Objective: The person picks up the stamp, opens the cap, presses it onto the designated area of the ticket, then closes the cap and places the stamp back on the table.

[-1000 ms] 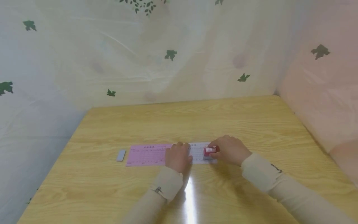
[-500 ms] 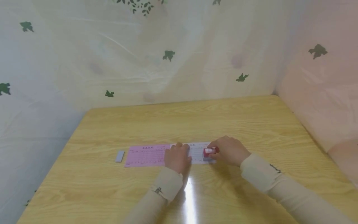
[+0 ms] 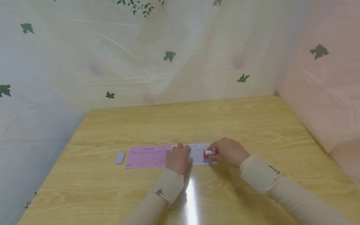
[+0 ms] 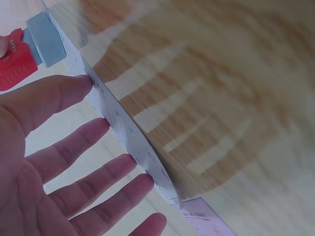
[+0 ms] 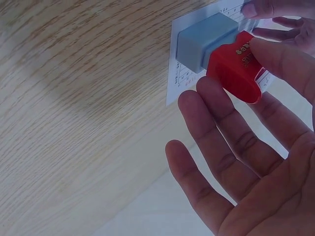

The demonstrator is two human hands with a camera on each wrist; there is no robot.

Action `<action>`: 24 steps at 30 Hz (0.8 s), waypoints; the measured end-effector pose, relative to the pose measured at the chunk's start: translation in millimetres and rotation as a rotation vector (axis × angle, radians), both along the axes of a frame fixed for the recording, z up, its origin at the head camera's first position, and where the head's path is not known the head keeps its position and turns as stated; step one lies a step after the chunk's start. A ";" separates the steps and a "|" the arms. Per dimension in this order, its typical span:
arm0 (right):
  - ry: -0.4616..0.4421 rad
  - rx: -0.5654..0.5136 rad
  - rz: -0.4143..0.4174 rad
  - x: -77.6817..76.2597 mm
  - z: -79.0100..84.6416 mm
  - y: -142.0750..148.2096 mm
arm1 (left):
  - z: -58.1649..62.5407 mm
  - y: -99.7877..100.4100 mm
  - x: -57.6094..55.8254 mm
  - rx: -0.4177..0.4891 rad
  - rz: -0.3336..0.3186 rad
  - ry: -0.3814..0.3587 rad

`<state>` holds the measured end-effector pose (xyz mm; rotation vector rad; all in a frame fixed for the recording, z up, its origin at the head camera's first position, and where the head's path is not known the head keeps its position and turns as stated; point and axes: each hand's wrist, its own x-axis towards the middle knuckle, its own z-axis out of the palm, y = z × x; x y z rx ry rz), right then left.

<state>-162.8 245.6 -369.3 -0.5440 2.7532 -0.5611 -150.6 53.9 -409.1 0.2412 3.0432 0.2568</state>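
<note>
Red stamp (image 3: 209, 152) sits slightly lower on the white slip (image 3: 197, 153) than half a second ago; looks like pressing is under way. Right hand (image 3: 230, 152) pinches it; left hand (image 3: 178, 158), fingers apart, touches the slip.

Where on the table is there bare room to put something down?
The widest bare patch of table lies behind the pink paper and white paper, up to the back cloth. More lies left of the grey block and between the right sleeve and right cloth. The papers are crowded: the left grip rests there, and the right grip holds the red stamp.
</note>
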 end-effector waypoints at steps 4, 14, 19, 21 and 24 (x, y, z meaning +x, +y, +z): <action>0.016 0.001 0.009 -0.2 -1.2 -0.1 | 0.2 0.3 -0.1 0.000 -0.003 0.007; 0.013 0.025 0.014 1.3 0.2 -0.6 | -2.2 -0.3 -1.1 0.031 0.004 0.006; -0.009 0.033 0.000 -0.2 -0.1 -0.5 | -1.2 -0.2 0.0 0.032 0.002 0.015; -0.016 0.031 -0.004 -1.1 -0.6 -0.4 | -0.8 -0.3 0.5 0.031 0.000 0.017; -0.027 0.025 -0.005 -1.4 -1.1 -0.2 | -0.5 -0.5 0.9 0.035 -0.001 0.018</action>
